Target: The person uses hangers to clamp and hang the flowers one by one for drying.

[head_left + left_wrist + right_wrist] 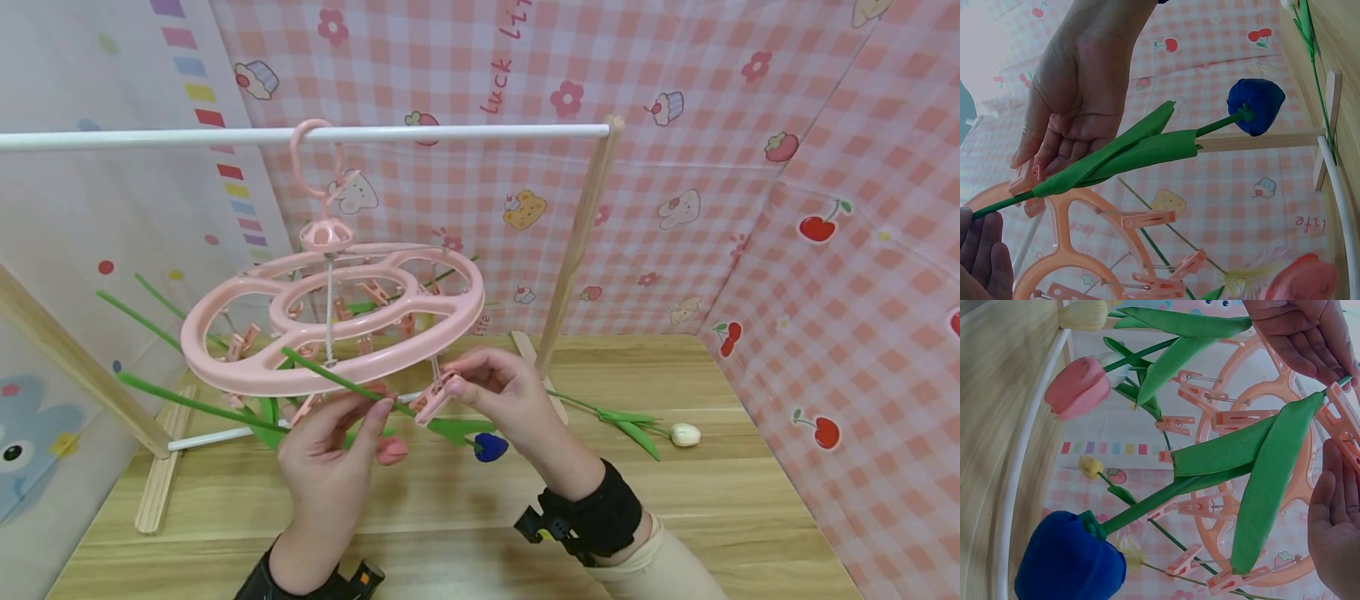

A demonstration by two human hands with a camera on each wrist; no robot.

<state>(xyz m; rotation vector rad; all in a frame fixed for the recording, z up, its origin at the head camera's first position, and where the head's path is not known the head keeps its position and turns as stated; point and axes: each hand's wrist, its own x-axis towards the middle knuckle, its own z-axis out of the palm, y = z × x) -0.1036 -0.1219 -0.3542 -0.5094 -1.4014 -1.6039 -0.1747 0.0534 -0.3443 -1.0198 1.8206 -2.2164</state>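
Note:
In the head view my left hand (326,454) pinches the green stem of an artificial blue tulip (491,447) between thumb and fingers. My right hand (502,398) holds a pink clothes peg (435,398) that hangs from the front right of a pink oval drying hanger (405,354). The tulip's stem runs across at the peg's jaws in the right wrist view, its green leaves (1279,469) just below the peg and its blue head (1069,556) pointing down. A pink tulip (392,451) hangs beside my left hand.
The hanger's hook (296,162) hangs on a white rod (480,132) between wooden posts (581,242). Several pegs dangle from the hanger, some with tulips, including a yellow one (1090,466). A white tulip (686,435) lies on the wooden table (675,517) at right.

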